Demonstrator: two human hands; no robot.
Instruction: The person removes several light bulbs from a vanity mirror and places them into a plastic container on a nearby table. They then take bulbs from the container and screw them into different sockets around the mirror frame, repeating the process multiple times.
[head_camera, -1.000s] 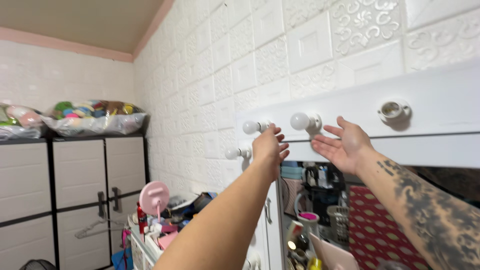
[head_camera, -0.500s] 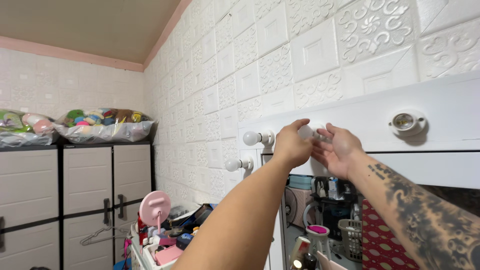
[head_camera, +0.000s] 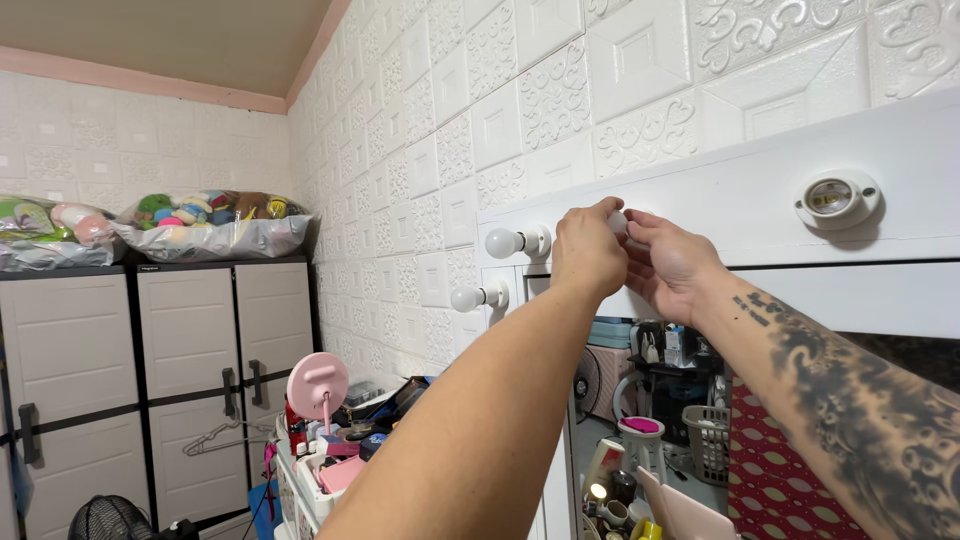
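Starting at the far left, grey cabinets (head_camera: 190, 370) stand against the wall with clear bags of stuffed toys (head_camera: 215, 225) piled on top, and a round pink mirror (head_camera: 318, 386) rises from the cluttered tabletop (head_camera: 300, 480) below. Moving along the white vanity frame (head_camera: 720, 200), two round bulbs (head_camera: 505, 242) jut from their sockets, one above the other. Now the action: the left hand (head_camera: 588, 252) is up at the frame, fingers curled close around a third bulb (head_camera: 619, 222) (only a sliver of white glass peeks out between the two hands). Right beside it, the right hand (head_camera: 668, 268) cups the same bulb from the other side, fingertips touching it, tattooed forearm trailing off lower right. Further right, an empty socket (head_camera: 838, 199) sits on the frame, well apart from both hands.
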